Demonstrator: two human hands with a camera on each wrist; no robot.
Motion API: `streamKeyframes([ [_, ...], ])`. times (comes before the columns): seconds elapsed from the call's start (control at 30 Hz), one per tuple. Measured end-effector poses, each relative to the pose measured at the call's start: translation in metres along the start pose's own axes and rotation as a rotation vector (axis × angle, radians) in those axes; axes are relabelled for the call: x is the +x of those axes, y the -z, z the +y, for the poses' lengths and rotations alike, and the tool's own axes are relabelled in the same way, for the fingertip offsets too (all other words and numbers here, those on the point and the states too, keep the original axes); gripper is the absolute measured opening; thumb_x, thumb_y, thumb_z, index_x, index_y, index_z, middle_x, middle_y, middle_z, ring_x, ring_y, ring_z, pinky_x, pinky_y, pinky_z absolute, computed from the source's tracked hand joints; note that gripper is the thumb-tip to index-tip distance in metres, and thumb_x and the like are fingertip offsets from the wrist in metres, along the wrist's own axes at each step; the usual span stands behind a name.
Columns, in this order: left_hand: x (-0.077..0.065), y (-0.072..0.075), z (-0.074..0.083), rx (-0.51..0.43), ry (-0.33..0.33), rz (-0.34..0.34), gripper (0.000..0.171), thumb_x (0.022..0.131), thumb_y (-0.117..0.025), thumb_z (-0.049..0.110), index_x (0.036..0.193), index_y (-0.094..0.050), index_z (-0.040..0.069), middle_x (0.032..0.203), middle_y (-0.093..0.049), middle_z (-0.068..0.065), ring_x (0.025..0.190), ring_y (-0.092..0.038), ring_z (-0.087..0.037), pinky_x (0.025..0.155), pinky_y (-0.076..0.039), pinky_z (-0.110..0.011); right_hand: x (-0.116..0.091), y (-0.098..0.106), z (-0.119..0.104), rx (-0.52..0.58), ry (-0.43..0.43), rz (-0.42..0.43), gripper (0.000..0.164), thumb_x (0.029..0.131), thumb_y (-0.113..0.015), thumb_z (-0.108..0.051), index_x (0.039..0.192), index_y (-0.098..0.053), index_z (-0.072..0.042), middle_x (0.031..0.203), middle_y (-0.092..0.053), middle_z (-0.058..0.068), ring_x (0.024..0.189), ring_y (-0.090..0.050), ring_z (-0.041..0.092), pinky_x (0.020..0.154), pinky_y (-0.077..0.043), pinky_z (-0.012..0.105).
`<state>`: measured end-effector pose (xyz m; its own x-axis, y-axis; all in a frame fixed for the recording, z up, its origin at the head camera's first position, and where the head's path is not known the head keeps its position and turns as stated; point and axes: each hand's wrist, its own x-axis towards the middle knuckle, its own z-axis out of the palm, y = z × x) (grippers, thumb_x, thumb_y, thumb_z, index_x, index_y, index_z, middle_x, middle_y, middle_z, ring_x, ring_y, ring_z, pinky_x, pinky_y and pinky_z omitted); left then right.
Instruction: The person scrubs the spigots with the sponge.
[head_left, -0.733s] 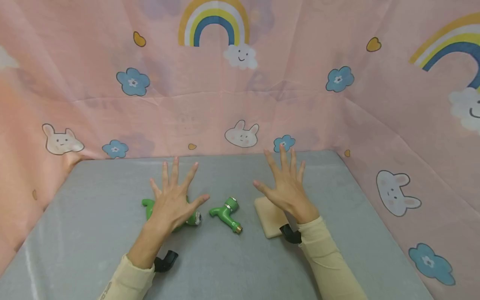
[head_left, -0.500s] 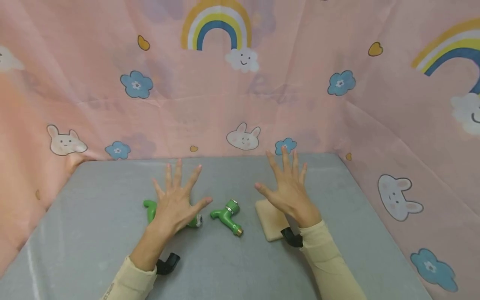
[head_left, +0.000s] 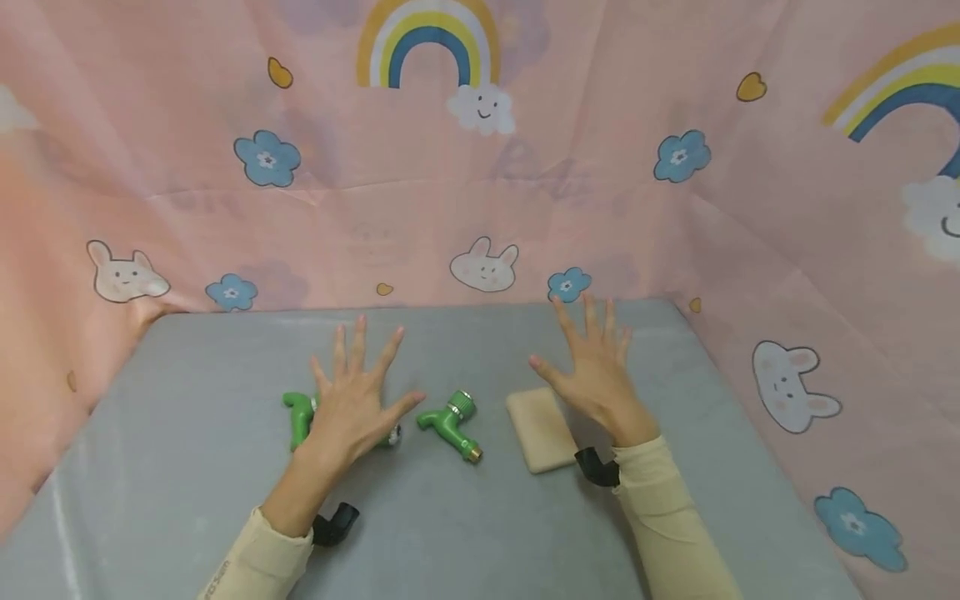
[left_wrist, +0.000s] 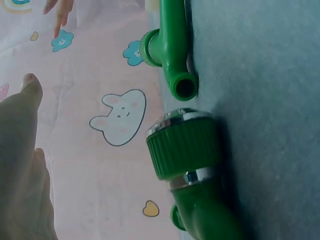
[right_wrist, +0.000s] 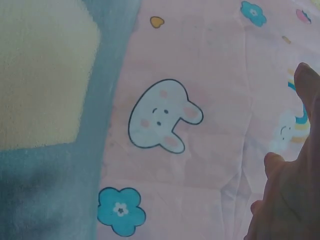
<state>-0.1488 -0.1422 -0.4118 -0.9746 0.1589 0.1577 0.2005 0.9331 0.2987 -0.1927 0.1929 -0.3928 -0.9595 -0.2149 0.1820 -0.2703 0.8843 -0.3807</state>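
My left hand (head_left: pixel 351 408), fingers spread, hovers above green tap parts (head_left: pixel 300 417) at the left and hides much of them. In the left wrist view, a green tap (left_wrist: pixel 185 150) with a ribbed, chrome-ringed end lies closest; whether the hidden parts are one tap or two, I cannot tell. Between the hands, another green tap (head_left: pixel 452 427) with a brass threaded end lies on the table. A beige rectangular pad (head_left: pixel 542 429) with rounded corners lies right of that tap. My right hand (head_left: pixel 597 379), also spread, is held above and to the right of the pad, holding nothing.
The grey table (head_left: pixel 480 533) meets a pink patterned cloth (head_left: pixel 420 217) at the back and sides. A black bent piece (head_left: pixel 335 525) sticks out at the left wrist, and a similar black piece (head_left: pixel 596 467) at the right wrist.
My right hand has shifted a little to the right, showing more of the beige pad. The left hand is nearly unmoved over the tap parts. The head view has tilted slightly.
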Motion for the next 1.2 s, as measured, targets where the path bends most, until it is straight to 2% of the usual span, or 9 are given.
streamKeyframes([
  [0.1,0.001,-0.002,0.002,-0.019,-0.009,-0.007,0.092,0.091,-0.054,0.073,0.163,-0.009,0.038,0.171,0.014,-0.012,0.156,0.011,-0.045,0.114,-0.001,-0.082,-0.001,0.0,0.003,0.047,0.013,-0.047,0.093,0.092,-0.053,-0.07,0.164,-0.005,-0.034,0.171,0.012,0.013,0.155,0.017,0.047,0.116,0.006,0.079],
  [0.17,0.002,-0.005,0.005,-0.05,-0.021,-0.015,0.092,0.091,-0.058,0.069,0.163,-0.011,0.036,0.171,0.01,-0.015,0.157,0.008,-0.045,0.116,-0.005,-0.08,-0.002,0.0,0.004,0.068,0.031,-0.104,0.096,0.091,-0.06,-0.065,0.164,-0.007,-0.031,0.171,0.009,0.016,0.154,0.014,0.049,0.117,0.004,0.078],
  [0.27,0.004,-0.009,0.009,-0.101,-0.061,-0.009,0.092,0.091,-0.064,0.061,0.163,-0.015,0.032,0.171,0.0,-0.019,0.157,-0.001,-0.044,0.121,-0.012,-0.073,-0.002,-0.002,0.009,0.089,0.066,-0.201,0.099,0.088,-0.068,-0.058,0.164,-0.015,-0.024,0.17,-0.002,0.022,0.154,0.002,0.053,0.115,-0.007,0.08],
  [0.4,0.006,-0.018,0.013,-0.147,-0.138,0.02,0.091,0.09,-0.071,0.053,0.162,-0.022,0.026,0.168,-0.016,-0.021,0.155,-0.016,-0.044,0.12,-0.022,-0.07,-0.003,-0.006,0.016,0.162,0.104,-0.355,0.101,0.085,-0.078,-0.047,0.162,-0.022,-0.015,0.166,-0.012,0.03,0.152,-0.01,0.055,0.111,-0.02,0.082],
  [0.57,0.002,-0.029,0.017,-0.184,-0.197,-0.01,0.091,0.088,-0.076,0.048,0.16,-0.028,0.022,0.164,-0.029,-0.02,0.151,-0.027,-0.043,0.114,-0.03,-0.073,-0.005,-0.015,0.023,0.278,0.119,-0.497,0.106,0.08,-0.086,-0.036,0.162,-0.022,-0.015,0.164,-0.015,0.032,0.151,-0.015,0.054,0.114,-0.024,0.076],
  [0.7,-0.001,-0.034,0.02,-0.211,-0.212,-0.061,0.089,0.088,-0.077,0.045,0.16,-0.031,0.019,0.164,-0.032,-0.019,0.151,-0.029,-0.042,0.116,-0.029,-0.071,-0.006,-0.018,0.026,0.315,0.125,-0.544,0.107,0.078,-0.088,-0.028,0.162,-0.022,-0.016,0.164,-0.016,0.032,0.152,-0.017,0.052,0.115,-0.026,0.074],
  [0.93,-0.006,-0.034,0.022,-0.25,-0.211,-0.134,0.084,0.091,-0.075,0.039,0.159,-0.032,0.017,0.16,-0.04,-0.017,0.15,-0.032,-0.041,0.12,-0.026,-0.067,-0.008,-0.021,0.03,0.339,0.146,-0.597,0.106,0.077,-0.088,-0.017,0.161,-0.024,-0.011,0.161,-0.024,0.03,0.148,-0.024,0.05,0.115,-0.029,0.07],
  [1.2,-0.005,-0.038,0.019,-0.24,-0.202,-0.162,0.075,0.093,-0.073,0.034,0.157,-0.038,0.015,0.154,-0.049,-0.015,0.145,-0.041,-0.039,0.119,-0.03,-0.063,-0.007,-0.026,0.034,0.387,0.186,-0.625,0.096,0.078,-0.087,-0.013,0.157,-0.033,-0.004,0.157,-0.035,0.029,0.138,-0.038,0.045,0.112,-0.038,0.061],
])
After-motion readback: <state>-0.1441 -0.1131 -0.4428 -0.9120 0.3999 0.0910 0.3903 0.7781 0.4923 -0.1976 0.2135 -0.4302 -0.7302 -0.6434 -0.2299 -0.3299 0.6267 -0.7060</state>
